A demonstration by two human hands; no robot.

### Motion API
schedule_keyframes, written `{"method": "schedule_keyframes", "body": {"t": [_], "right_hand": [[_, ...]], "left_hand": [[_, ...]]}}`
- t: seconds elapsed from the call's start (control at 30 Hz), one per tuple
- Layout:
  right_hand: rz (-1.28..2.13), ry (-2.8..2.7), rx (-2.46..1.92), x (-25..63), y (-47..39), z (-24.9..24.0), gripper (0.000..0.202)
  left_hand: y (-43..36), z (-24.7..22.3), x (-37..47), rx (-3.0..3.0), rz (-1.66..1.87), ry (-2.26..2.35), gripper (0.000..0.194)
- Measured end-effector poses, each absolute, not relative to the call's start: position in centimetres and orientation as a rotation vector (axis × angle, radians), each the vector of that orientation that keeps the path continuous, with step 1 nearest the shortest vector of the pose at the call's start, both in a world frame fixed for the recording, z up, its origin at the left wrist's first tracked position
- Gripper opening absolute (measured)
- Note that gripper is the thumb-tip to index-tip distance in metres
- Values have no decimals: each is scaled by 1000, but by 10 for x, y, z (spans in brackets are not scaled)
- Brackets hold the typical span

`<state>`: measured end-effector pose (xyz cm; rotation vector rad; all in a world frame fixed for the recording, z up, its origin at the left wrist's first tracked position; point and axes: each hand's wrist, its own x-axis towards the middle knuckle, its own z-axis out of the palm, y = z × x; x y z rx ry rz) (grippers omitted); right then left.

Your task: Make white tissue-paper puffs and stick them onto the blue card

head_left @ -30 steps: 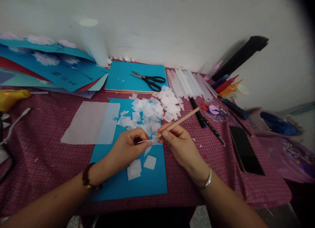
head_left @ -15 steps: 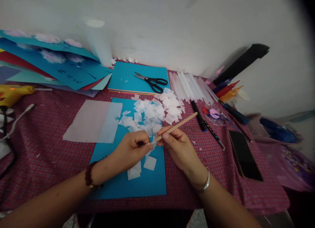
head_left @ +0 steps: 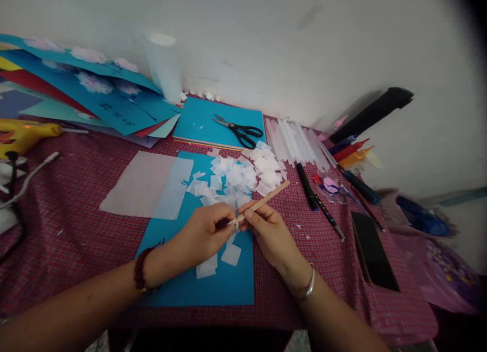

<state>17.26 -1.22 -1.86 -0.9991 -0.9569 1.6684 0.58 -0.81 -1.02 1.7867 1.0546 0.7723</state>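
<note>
My right hand (head_left: 272, 230) pinches a flat wooden craft stick (head_left: 272, 196), which slants up to the right. Close beside it, my left hand (head_left: 211, 225) is closed at the stick's lower end, its thumb and fingertips on a small piece of white tissue paper (head_left: 238, 223). Fingers partly cover the stick's lower tip. Beneath both hands lies a blue sheet (head_left: 201, 293). Many cut tissue squares (head_left: 234, 174) are heaped just beyond the hands, and one loose square (head_left: 231, 254) rests below them.
Black scissors (head_left: 241, 130) lie on stacked blue paper (head_left: 196, 116). A tissue sheet (head_left: 144, 184) is at left, near a yellow glue gun (head_left: 28, 135). Glue sticks (head_left: 294, 139), a black marker (head_left: 306, 184), a thin pen (head_left: 330, 217) and a phone (head_left: 375, 250) lie to the right.
The craft stick has shifted slightly left and down, with its upper end lower than before. Both hands stay together at its lower end. The whole view has moved a little.
</note>
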Motion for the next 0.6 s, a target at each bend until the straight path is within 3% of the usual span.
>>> {"method": "schedule_keyframes", "body": {"t": [0.43, 0.6], "right_hand": [[1428, -1007, -994, 178, -14, -16, 9], [1325, -1156, -994, 177, -16, -14, 9]], "left_hand": [[-2, -8, 7, 1469, 768, 1138, 3], [-1, -11, 6, 1417, 711, 1111, 7]]}}
